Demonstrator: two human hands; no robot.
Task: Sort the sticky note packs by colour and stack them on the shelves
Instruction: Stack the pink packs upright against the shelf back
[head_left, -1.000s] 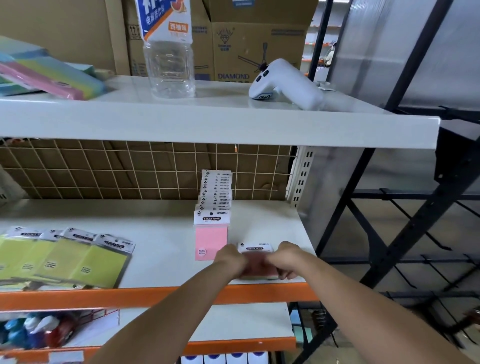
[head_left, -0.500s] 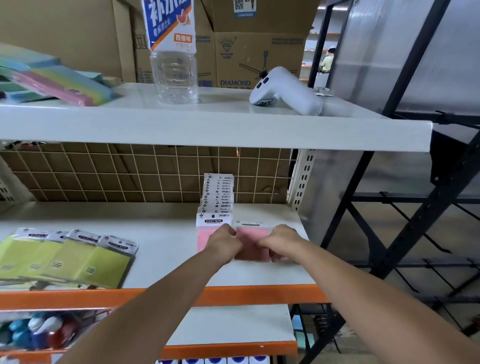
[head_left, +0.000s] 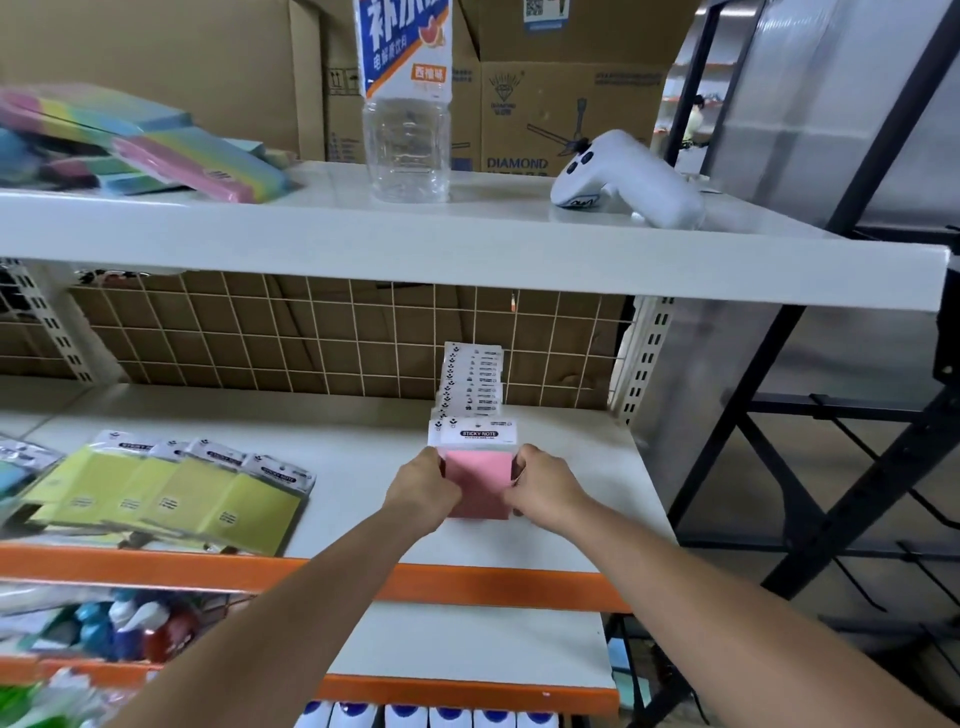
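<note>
Both hands are on one pack here: the left hand (head_left: 423, 491) clasps the left edge of the pink sticky note pack with its white header card (head_left: 475, 478), and the right hand (head_left: 543, 488) clasps the right edge, each grip closed on it. The pack lies flat on the white middle shelf with the orange front rail (head_left: 519, 582), towards its right end. Just behind it, a row of more packs with white header cards (head_left: 472, 379) runs back to the wire grid panel (head_left: 260, 338), overlapping like tiles. Over on the left of the same shelf, a fanned row of yellow-green sticky note packs in clear wrap (head_left: 171, 493) lies well apart from the hands. Up on the white top shelf (head_left: 467, 249): a pile of pastel multicolour note blocks (head_left: 130, 145) at the left, a clear plastic bottle with a blue and orange label (head_left: 405, 104) in the middle, and a white handheld controller (head_left: 623, 182) at the right. Brown cardboard boxes (head_left: 561, 104) stand behind them.
</note>
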